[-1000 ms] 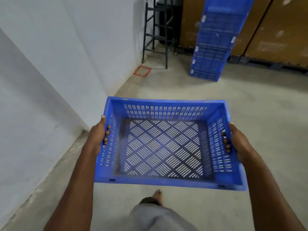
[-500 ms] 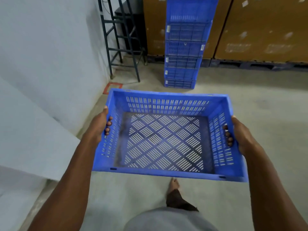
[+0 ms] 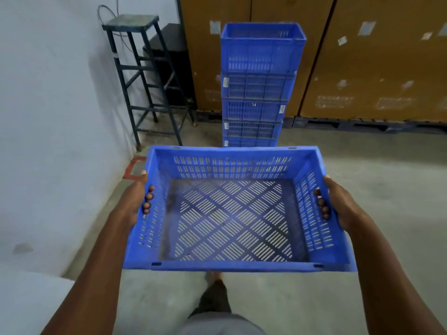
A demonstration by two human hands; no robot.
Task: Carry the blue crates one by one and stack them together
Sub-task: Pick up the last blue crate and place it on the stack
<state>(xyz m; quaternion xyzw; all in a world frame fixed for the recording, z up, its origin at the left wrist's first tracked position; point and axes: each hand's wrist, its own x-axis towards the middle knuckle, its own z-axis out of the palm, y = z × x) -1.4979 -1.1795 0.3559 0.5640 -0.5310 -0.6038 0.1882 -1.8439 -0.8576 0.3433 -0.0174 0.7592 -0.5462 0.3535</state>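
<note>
An empty blue slotted crate (image 3: 232,218) is held level in front of me at waist height. My left hand (image 3: 135,201) grips its left wall, fingertips poking through the handle slot. On the opposite wall my right hand (image 3: 338,204) grips the same way. Straight ahead on the floor stands a stack of several blue crates (image 3: 258,85), its bottom hidden behind the far rim of the carried crate.
A dark metal stool (image 3: 145,78) stands left of the stack, against the white wall (image 3: 48,117). Brown cartons on pallets (image 3: 375,64) line the back. A red square outline (image 3: 135,168) marks the concrete floor. My foot (image 3: 215,286) shows below the crate.
I have walked toward the stack, which now looks larger, upright and centred ahead. Both hands keep the same hold on the carried crate.
</note>
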